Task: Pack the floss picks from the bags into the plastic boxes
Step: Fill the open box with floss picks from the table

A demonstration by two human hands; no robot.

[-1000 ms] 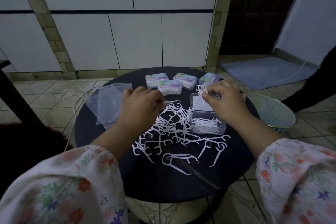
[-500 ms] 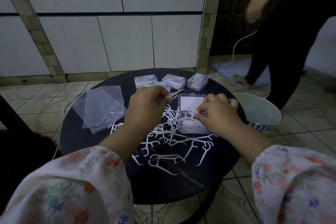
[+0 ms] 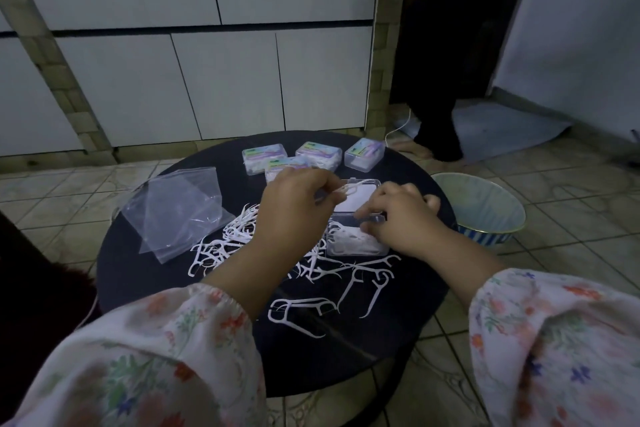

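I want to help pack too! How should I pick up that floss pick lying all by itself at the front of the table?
Pinch the floss pick by its long straight handle, coming down from above. It lies flat on the dark table apart from the pile, so nothing tangles it. The looped head looks thin and awkward to pinch.

On the round table [image 3: 145, 274], bare dark top lies open from 5 to 7 o'clock along the near rim. The middle is littered with loose floss picks [image 3: 311, 308]. Empty plastic bags [image 3: 180, 215] cover 10 o'clock. Four shut boxes [image 3: 265, 158] line the far edge from 12 to 1 o'clock. The open box [image 3: 356, 243] blocks 2 o'clock, with both hands over it. A bowl [image 3: 485, 218] stands on the floor beside the table at 3 o'clock.
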